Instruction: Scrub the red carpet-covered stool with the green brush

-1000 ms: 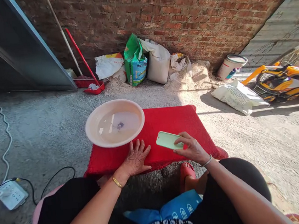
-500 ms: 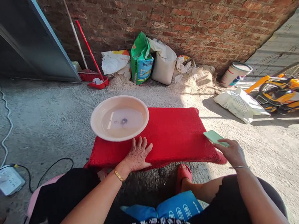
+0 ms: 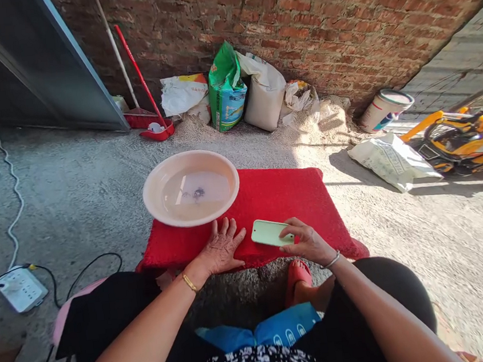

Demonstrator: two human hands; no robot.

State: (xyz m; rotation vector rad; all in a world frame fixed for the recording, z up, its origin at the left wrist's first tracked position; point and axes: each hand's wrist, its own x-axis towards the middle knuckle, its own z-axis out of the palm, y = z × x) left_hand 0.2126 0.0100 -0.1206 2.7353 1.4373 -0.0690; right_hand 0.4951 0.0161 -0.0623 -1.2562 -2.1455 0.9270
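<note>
My left hand (image 3: pixel 221 249) lies spread on the red cloth (image 3: pixel 285 191) that covers a low table. Its fingertips are close to the near rim of a pale pink basin (image 3: pixel 158 210). Water stands in the basin, with a small dark patch in it. Between the thumb and fingers of my right hand (image 3: pixel 308 243) is a light green phone case (image 3: pixel 267 233), held by its right end. The case is low over the cloth, right of my left hand; whether it touches the cloth I cannot tell.
A red dustpan (image 3: pixel 161 133), a green sack (image 3: pixel 227 93) and a white sack (image 3: pixel 264 101) stand by the brick wall. A paint bucket (image 3: pixel 387 109) and an orange toy motorbike (image 3: pixel 470 142) are at right. A power strip (image 3: pixel 22 289) with cables lies at left.
My right hand has brought the phone case leftward from the table's right edge to over the middle of the cloth. My left hand stays flat in the same place.
</note>
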